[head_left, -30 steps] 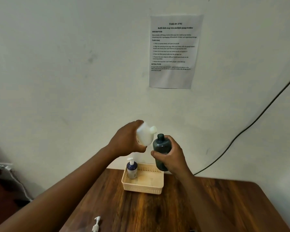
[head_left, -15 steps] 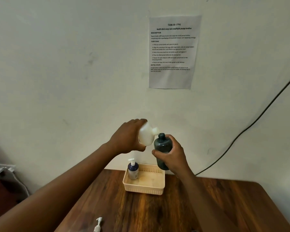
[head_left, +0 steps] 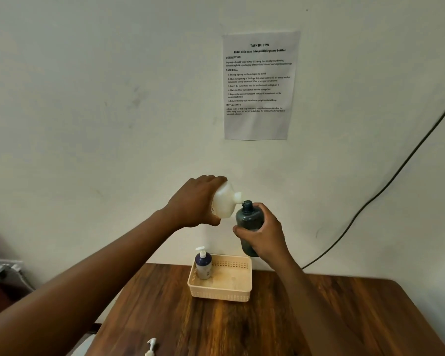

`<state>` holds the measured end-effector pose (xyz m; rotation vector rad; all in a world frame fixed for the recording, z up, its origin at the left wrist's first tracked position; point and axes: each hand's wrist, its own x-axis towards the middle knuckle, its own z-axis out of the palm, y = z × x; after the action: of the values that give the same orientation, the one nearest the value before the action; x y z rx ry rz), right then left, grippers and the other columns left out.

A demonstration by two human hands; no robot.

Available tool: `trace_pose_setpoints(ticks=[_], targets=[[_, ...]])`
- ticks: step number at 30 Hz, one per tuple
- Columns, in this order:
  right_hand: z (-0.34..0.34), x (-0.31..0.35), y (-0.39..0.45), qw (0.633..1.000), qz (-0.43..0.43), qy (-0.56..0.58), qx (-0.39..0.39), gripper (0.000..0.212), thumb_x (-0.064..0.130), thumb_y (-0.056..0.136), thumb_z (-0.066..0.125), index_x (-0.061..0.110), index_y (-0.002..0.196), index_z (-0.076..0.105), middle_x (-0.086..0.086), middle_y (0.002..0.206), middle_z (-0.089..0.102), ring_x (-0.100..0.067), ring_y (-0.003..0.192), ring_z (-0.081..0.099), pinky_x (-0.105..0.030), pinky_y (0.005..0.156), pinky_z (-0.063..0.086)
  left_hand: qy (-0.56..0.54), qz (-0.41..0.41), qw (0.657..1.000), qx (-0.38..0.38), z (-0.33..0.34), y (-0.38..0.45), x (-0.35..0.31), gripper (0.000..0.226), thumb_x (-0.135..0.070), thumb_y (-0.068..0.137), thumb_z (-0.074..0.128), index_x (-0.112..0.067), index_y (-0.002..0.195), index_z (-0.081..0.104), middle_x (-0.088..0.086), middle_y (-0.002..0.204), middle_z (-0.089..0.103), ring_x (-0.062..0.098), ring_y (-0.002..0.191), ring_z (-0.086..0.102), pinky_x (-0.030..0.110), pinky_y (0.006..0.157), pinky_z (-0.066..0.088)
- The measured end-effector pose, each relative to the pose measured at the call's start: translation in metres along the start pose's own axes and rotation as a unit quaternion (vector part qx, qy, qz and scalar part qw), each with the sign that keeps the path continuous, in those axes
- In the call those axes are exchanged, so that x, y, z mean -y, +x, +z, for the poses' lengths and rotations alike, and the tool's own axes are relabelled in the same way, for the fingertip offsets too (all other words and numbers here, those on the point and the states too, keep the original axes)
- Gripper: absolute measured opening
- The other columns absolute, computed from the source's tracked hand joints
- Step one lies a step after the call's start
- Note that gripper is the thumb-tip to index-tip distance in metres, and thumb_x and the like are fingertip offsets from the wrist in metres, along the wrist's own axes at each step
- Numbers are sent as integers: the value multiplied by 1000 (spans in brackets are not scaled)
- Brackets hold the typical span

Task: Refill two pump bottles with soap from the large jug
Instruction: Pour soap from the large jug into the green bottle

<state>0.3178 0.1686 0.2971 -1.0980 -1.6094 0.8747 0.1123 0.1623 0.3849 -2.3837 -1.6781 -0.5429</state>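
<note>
My left hand (head_left: 194, 201) grips a white soap jug (head_left: 225, 201), tipped on its side with its spout pointing right. The spout meets the open mouth of a dark grey-green pump bottle (head_left: 249, 222), which my right hand (head_left: 266, 237) holds upright in the air above the table. The bottle has no pump head on it. A second bottle (head_left: 203, 263), dark blue with a white pump fitted, stands in the left corner of a beige basket (head_left: 224, 294). A loose white pump head (head_left: 150, 346) lies near the table's front edge.
The wooden table (head_left: 293, 325) stands against a pale wall. A printed task sheet (head_left: 258, 84) is taped to the wall above. A black cable (head_left: 385, 186) runs diagonally down the wall at right. Plugs and cords (head_left: 0, 269) sit at far left.
The jug has tilted further down, bringing its spout from just left of the bottle's mouth onto it. Both hands stayed raised together in the same spot.
</note>
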Motion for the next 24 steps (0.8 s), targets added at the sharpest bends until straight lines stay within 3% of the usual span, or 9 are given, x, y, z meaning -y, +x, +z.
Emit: trace_pose_setpoints(ticks=[12, 19, 24], targets=[[-2, 4, 1, 1000, 2, -1, -12, 63, 40, 67, 87, 50, 115, 47, 36, 105, 49, 2, 95, 55, -4, 66, 39, 63, 28, 998, 12, -16, 10, -4, 90, -41, 65, 87, -22, 143, 47, 1, 122, 63, 25, 108, 58, 38, 89, 48], [-5, 7, 1, 1000, -3, -3, -15, 59, 42, 65, 86, 61, 104, 46, 37, 103, 49, 2, 94, 55, -6, 67, 39, 75, 41, 996, 20, -24, 13, -6, 86, -40, 65, 85, -24, 141, 48, -1, 118, 63, 24, 106, 58, 38, 87, 48], [-6, 7, 2, 1000, 1, -2, -11, 63, 40, 66, 87, 48, 115, 48, 23, 110, 53, -1, 96, 55, -11, 69, 42, 80, 52, 995, 27, -29, 14, -7, 86, -40, 65, 85, -24, 140, 49, -1, 117, 63, 24, 105, 58, 39, 88, 50]])
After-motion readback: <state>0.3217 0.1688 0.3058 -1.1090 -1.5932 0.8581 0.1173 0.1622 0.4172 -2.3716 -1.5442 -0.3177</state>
